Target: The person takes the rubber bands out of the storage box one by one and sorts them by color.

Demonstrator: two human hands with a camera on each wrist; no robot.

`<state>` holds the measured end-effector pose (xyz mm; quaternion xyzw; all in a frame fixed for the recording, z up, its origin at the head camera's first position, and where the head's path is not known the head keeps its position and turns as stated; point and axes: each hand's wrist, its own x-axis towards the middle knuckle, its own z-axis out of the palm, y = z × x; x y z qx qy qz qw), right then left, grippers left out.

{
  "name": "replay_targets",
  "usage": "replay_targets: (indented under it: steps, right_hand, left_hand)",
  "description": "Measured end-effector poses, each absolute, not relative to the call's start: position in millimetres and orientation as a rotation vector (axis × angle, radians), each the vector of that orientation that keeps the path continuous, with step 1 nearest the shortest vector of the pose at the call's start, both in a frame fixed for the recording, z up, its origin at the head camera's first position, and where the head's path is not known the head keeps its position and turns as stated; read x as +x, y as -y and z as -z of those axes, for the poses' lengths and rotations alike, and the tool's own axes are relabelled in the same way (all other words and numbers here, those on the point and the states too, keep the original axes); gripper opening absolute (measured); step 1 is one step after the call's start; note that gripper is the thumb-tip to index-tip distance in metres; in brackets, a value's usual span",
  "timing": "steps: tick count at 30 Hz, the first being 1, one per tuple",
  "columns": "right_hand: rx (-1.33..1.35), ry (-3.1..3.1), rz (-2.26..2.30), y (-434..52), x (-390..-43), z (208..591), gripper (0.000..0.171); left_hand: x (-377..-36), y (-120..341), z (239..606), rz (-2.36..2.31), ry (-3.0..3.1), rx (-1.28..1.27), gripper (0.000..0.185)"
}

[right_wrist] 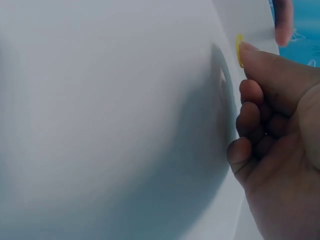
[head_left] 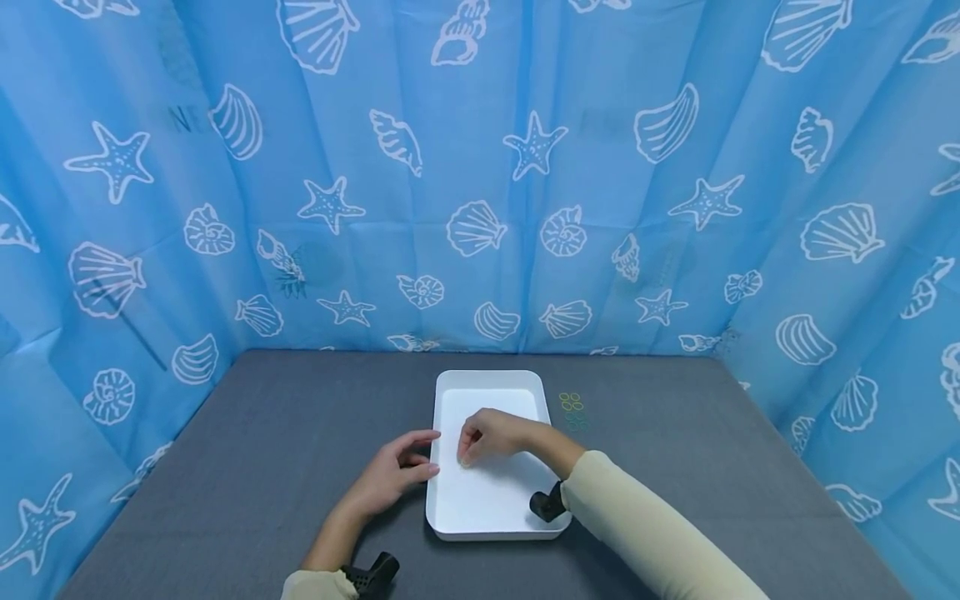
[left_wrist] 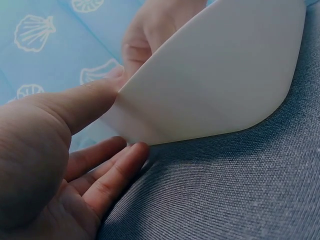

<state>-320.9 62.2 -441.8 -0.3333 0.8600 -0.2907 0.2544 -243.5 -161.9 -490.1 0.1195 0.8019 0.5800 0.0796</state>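
Observation:
A shallow white tray (head_left: 495,512) lies on the grey cloth. My right hand (head_left: 491,437) is inside it, low over the floor of the tray. Between thumb and index finger that hand pinches a small thin yellow ring (right_wrist: 239,50), like a little rubber band, and its other fingers are curled in. At the tray's left side, my left hand (head_left: 393,471) touches the rim with the thumb (left_wrist: 92,100), while the loosely bent fingers (left_wrist: 112,175) rest by the outer wall and its lower edge.
Right of the tray, several thin yellow rings (head_left: 571,402) and green rings (head_left: 577,421) lie in a small cluster on the grey table cloth (head_left: 675,467). A blue curtain (head_left: 420,250) with white shell prints hangs around the back and sides.

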Motion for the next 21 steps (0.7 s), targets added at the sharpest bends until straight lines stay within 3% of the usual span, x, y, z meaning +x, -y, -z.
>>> replay_targets:
  steps: [18,21]
  right_hand:
    - [-0.913,-2.425,1.054,-97.8,-322.3,420.1,0.005]
    - [-0.898,-2.454,1.132,-106.6,-322.0,416.3,0.005]
  left_hand:
    - [-242.2,160.2,489.1,-1.738,-2.405,0.329,0.051]
    - [-234.0,157.3,473.7,-1.732,-2.409,0.332,0.050]
